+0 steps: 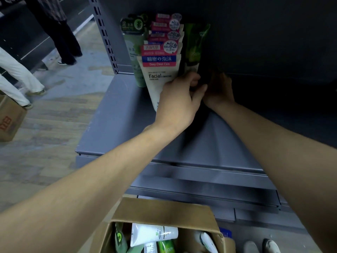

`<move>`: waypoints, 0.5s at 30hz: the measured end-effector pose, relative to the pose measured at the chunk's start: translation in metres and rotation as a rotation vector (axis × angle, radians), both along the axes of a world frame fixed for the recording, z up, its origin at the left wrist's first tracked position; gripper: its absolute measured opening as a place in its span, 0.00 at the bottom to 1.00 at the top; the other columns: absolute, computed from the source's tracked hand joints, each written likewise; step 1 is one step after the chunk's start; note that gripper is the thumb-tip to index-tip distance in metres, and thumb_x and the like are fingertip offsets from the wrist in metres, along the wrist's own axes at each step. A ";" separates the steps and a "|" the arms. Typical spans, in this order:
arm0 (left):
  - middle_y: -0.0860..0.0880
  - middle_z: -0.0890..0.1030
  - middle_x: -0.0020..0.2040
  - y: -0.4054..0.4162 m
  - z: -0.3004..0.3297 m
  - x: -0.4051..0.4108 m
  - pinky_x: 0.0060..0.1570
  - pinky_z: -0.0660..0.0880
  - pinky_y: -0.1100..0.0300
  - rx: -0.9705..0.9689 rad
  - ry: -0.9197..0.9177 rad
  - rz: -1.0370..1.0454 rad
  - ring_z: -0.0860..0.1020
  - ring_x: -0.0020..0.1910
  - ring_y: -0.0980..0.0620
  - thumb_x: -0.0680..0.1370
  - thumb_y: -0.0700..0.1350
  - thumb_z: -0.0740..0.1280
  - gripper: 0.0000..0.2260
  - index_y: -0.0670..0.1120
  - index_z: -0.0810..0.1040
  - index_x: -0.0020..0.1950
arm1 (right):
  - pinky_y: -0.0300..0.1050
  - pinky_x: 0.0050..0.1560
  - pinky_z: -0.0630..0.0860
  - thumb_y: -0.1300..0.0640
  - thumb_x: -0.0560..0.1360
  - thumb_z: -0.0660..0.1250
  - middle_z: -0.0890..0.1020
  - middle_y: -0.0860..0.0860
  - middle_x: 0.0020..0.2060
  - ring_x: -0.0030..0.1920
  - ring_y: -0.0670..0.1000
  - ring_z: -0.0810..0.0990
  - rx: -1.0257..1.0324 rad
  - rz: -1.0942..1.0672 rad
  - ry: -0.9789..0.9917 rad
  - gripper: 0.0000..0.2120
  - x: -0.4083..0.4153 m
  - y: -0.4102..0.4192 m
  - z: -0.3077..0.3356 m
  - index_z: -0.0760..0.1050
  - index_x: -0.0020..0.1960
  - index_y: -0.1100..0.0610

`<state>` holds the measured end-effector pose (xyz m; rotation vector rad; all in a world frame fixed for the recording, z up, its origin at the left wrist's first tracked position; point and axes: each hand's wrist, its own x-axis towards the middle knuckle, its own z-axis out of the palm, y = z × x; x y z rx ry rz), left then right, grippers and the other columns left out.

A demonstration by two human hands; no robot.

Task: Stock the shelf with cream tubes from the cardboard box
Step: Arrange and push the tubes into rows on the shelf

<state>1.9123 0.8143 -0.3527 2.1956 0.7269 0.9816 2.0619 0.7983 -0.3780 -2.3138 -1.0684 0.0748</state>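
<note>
Grey shelf [116,114] carries upright tubes [160,70]; left hand [177,104] curls round a dark tube [204,77], right hand's [219,92] grip too shadowed to tell. Box [164,210] below.

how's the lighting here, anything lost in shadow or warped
Head view: the grey metal shelf is dim, and its right side falls into deep shadow that swallows the right hand; the white Facial cleanser tube reads clearly beside the left hand; wide-angle bending curves the shelf edges.
</note>
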 end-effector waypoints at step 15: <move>0.49 0.84 0.55 -0.004 0.017 -0.029 0.57 0.78 0.54 -0.005 0.191 -0.114 0.81 0.55 0.51 0.79 0.50 0.67 0.15 0.47 0.79 0.64 | 0.28 0.44 0.73 0.52 0.74 0.74 0.83 0.46 0.48 0.48 0.44 0.81 0.057 0.211 0.216 0.15 -0.068 -0.085 0.013 0.77 0.58 0.54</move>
